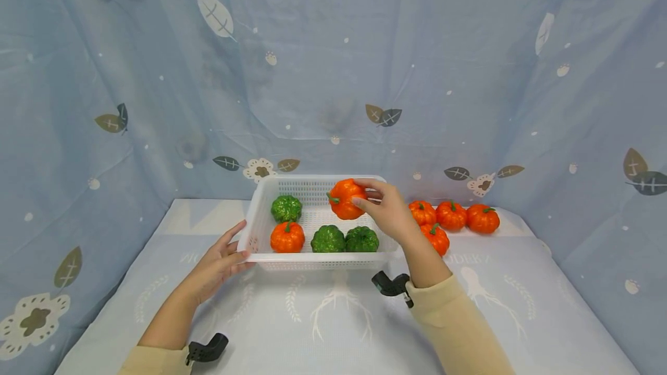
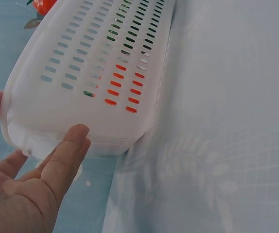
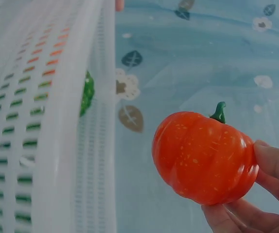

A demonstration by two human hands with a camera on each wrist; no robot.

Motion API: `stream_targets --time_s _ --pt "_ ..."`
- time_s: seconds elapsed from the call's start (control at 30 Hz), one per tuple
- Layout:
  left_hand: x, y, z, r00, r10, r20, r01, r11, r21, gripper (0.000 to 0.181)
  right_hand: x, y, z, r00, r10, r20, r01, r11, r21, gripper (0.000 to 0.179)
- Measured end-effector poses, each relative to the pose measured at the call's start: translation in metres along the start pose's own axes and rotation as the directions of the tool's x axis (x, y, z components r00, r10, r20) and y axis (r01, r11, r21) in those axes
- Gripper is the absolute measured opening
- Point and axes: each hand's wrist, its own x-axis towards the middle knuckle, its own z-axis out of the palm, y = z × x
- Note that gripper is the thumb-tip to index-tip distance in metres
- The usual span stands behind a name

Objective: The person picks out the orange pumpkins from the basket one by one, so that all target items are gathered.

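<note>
My right hand (image 1: 388, 210) pinches an orange toy pumpkin (image 1: 345, 199) with a short green stem between thumb and fingers. It is held up over the right half of a white plastic basket (image 1: 323, 257). In the right wrist view, the pumpkin (image 3: 205, 158) shows whole, beside the slotted basket wall (image 3: 57, 121). My left hand (image 1: 219, 265) is at the basket's left end, its fingers fairly straight and touching the rim and wall. Inside the basket are one orange pumpkin (image 1: 288, 238), a green pumpkin (image 1: 286, 209) behind it, and two green ones (image 1: 328, 239) along the front wall.
Right of the basket, several orange pumpkins (image 1: 451, 216) stand on the cloth-covered table (image 1: 333, 317), near its back edge. A blue patterned curtain (image 1: 312, 74) hangs behind and along both sides. Each wrist wears a black camera mount (image 1: 207, 348).
</note>
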Motion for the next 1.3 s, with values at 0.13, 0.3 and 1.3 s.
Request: stream_targets --time_s 0.13,0.3,1.3 --pt "0.000 0.000 0.000 1.000 -0.005 -0.003 0.005 1.000 0.004 0.081 -0.013 0.004 -0.020 0.999 0.024 -0.038 -0.024 1.000 -0.002 0.046" --pt "-0.001 -0.001 0.000 1.000 -0.010 -0.004 0.010 1.000 0.007 0.081 -0.029 0.012 -0.044 0.996 0.052 -0.073 -0.056 0.998 -0.043 0.048" --pt "0.003 -0.001 0.000 1.000 -0.009 -0.010 0.010 1.000 0.012 0.082 -0.093 0.129 -0.146 0.952 0.156 -0.265 -0.212 0.957 -0.200 0.066"
